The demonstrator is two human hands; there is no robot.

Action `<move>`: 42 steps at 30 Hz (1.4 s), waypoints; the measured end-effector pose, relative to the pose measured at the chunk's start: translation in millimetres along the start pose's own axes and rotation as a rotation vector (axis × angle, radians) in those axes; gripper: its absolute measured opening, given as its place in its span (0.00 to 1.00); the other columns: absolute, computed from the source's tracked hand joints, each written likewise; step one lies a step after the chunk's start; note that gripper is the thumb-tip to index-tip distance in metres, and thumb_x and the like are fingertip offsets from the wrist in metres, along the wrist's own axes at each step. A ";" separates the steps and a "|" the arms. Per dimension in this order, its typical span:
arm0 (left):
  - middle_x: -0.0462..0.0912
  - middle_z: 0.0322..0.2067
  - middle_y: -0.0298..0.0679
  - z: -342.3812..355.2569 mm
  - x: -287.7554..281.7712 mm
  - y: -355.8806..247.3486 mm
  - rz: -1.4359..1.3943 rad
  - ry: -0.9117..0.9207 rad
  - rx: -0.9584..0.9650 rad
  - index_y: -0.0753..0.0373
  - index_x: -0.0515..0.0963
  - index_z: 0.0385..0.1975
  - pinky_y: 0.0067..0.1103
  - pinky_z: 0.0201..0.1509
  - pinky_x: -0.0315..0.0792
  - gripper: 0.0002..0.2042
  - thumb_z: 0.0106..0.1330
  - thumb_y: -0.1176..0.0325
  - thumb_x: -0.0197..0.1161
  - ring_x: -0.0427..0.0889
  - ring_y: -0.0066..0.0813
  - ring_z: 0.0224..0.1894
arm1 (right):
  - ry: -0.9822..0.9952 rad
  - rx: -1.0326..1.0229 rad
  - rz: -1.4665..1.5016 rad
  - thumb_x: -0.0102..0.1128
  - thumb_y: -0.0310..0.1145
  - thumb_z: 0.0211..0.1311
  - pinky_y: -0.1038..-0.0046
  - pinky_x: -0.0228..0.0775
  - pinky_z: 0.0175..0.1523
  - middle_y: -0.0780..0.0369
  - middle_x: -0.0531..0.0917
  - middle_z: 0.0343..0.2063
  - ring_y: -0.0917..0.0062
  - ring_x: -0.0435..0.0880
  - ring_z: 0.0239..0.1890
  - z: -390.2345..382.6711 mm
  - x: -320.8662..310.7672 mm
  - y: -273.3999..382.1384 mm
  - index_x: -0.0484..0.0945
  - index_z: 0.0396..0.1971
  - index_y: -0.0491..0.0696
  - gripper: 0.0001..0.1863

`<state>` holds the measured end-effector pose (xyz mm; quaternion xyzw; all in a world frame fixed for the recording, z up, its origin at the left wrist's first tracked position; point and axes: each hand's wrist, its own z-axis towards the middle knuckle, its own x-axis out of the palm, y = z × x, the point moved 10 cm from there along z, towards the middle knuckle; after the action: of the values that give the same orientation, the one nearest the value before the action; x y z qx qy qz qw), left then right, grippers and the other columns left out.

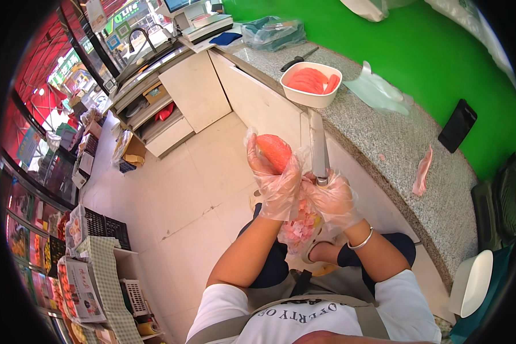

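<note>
My left hand (pixel 276 186), in a clear plastic glove, is closed round a peeled red pomelo segment (pixel 275 152). Its smooth red flesh shows between the thumb and fingers. In my gloved right hand (pixel 333 198) is a knife (pixel 319 146), its broad blade pointing up and away toward the counter edge. The blade stands beside the fruit, apart from it. Beneath both hands, pale pink peel scraps (pixel 300 226) lie heaped between my legs. A white tub (pixel 311 100) on the counter holds several red pomelo pieces.
The granite counter (pixel 372 146) curves along my right. On it lie a dark-handled knife (pixel 298 59), a pale green plastic bag (pixel 378 92), a black phone (pixel 457 126) and a peel strip (pixel 423 171). A white tub (pixel 471 284) stands at lower right; fruit shelves (pixel 97 275) at left.
</note>
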<state>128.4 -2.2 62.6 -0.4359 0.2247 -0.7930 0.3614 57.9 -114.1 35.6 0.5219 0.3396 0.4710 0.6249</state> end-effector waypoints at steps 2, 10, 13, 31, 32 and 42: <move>0.71 0.42 0.36 1.7 -3.4 -2.1 0.009 -0.017 0.019 0.52 0.48 0.68 0.17 0.43 0.70 0.39 0.58 0.85 0.57 0.71 0.20 0.40 | -0.004 0.031 -0.025 0.62 0.25 0.60 0.82 0.70 0.30 0.66 0.79 0.26 0.87 0.77 0.26 -2.4 1.4 0.2 0.75 0.39 0.40 0.09; 0.71 0.43 0.35 6.7 -26.8 -18.0 0.003 -0.187 0.070 0.52 0.51 0.66 0.17 0.41 0.72 0.34 0.62 0.81 0.57 0.72 0.20 0.39 | -0.071 -0.333 0.024 0.61 0.25 0.60 0.78 0.70 0.27 0.61 0.79 0.25 0.82 0.77 0.23 -29.2 23.6 29.6 0.77 0.35 0.42 0.05; 0.71 0.37 0.35 9.9 -34.0 -16.5 0.039 -0.250 -0.058 0.52 0.51 0.66 0.18 0.32 0.72 0.32 0.63 0.77 0.56 0.71 0.19 0.30 | -0.026 -0.282 0.144 0.62 0.24 0.59 0.77 0.70 0.27 0.62 0.79 0.24 0.78 0.78 0.22 -34.1 26.3 17.1 0.77 0.36 0.44 0.06; 0.65 0.49 0.39 5.6 -25.2 -0.7 0.454 -0.082 -0.023 0.53 0.48 0.67 0.21 0.37 0.73 0.33 0.64 0.73 0.56 0.72 0.24 0.37 | 0.155 0.217 0.454 0.69 0.32 0.53 0.73 0.72 0.33 0.65 0.78 0.28 0.80 0.77 0.27 -21.6 26.8 -57.4 0.77 0.37 0.45 0.14; 0.64 0.50 0.39 4.5 -15.8 -3.2 0.399 -0.074 0.019 0.53 0.49 0.67 0.20 0.35 0.73 0.32 0.65 0.73 0.56 0.72 0.24 0.35 | 0.140 0.256 0.537 0.69 0.32 0.53 0.74 0.72 0.33 0.66 0.78 0.26 0.80 0.77 0.26 -22.1 26.9 -62.0 0.77 0.36 0.45 0.13; 0.70 0.38 0.35 34.1 -41.2 -4.5 0.313 -0.330 0.088 0.49 0.51 0.65 0.17 0.24 0.71 0.37 0.59 0.75 0.65 0.71 0.20 0.26 | 0.340 0.572 0.948 0.60 0.33 0.60 0.72 0.75 0.38 0.63 0.78 0.34 0.76 0.79 0.34 -33.8 34.4 -50.8 0.73 0.49 0.40 0.19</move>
<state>170.6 31.0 61.6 -0.5031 0.1927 -0.6543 0.5307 50.0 -71.1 -19.1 0.6821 0.2779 0.6662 0.1164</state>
